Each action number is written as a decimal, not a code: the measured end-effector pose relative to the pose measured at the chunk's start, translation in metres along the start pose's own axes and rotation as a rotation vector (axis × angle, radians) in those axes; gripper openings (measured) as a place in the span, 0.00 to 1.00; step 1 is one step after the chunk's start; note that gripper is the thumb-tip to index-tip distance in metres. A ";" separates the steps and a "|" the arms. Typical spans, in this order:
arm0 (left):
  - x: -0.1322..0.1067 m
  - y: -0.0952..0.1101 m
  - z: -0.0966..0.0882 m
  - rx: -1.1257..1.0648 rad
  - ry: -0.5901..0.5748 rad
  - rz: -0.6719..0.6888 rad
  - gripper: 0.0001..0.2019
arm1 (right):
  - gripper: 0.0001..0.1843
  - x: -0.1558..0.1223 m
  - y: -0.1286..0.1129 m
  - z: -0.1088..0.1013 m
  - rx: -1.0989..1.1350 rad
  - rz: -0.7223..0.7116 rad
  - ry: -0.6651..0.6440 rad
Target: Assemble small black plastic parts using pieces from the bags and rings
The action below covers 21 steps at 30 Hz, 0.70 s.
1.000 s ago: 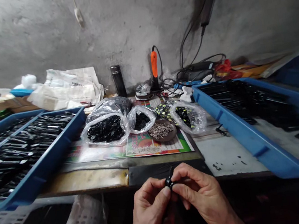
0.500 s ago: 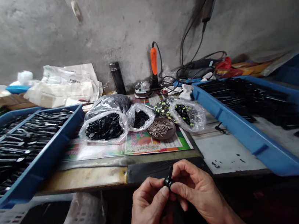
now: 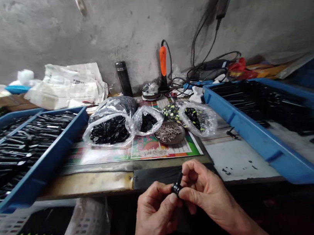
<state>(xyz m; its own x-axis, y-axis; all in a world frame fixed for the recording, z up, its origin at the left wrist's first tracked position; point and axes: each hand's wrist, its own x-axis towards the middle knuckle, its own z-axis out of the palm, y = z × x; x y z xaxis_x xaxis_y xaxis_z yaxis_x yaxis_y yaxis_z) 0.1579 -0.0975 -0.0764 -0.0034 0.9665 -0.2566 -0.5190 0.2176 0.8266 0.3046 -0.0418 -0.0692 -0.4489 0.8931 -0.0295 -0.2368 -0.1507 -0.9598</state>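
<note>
A small black plastic part with a rounded, ringed end and a short stem is pinched between both hands, just in front of the table edge. My left hand grips its rounded end between thumb and forefinger. On the other side, my right hand is closed on the part, its thumb against the rounded end and its fingers by the stem. The fingers partly cover the part, so its full shape is hidden. Beyond the hands, a round dish of small metal screws sits on a colourful printed sheet.
Clear plastic bags of black pieces stand behind the sheet, another bag holding black-and-green pieces. Blue trays of black parts flank me, left and right. An orange-handled tool stands at the back. A white basket is lower left.
Both hands stay closed on the black part, whose stem now leans slightly more to the right. The camera view has shifted a little.
</note>
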 end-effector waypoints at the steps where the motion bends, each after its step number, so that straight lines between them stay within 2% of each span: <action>1: 0.000 -0.001 0.000 -0.014 0.006 0.000 0.17 | 0.22 -0.001 0.000 0.001 -0.027 -0.022 0.028; 5: 0.000 -0.002 0.001 -0.039 0.019 -0.001 0.17 | 0.18 -0.004 0.002 0.002 -0.103 -0.095 0.077; 10: -0.001 -0.001 0.002 -0.023 0.003 0.003 0.17 | 0.28 0.005 0.014 -0.007 0.191 0.104 -0.137; 12: -0.001 -0.001 0.002 -0.025 0.009 0.008 0.17 | 0.28 0.007 0.016 -0.008 0.230 0.126 -0.154; 17: -0.002 -0.002 0.003 -0.016 0.046 0.009 0.18 | 0.23 0.000 0.006 0.000 0.072 0.022 -0.021; 21: -0.002 -0.001 0.004 -0.050 0.050 0.007 0.19 | 0.16 -0.008 -0.001 0.006 -0.134 -0.150 0.099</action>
<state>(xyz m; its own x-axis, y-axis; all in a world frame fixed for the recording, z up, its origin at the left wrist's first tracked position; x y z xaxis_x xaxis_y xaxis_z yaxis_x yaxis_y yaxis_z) 0.1621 -0.0995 -0.0748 -0.0496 0.9597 -0.2768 -0.5608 0.2026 0.8028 0.3030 -0.0511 -0.0661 -0.3286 0.9396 0.0956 -0.1747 0.0390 -0.9838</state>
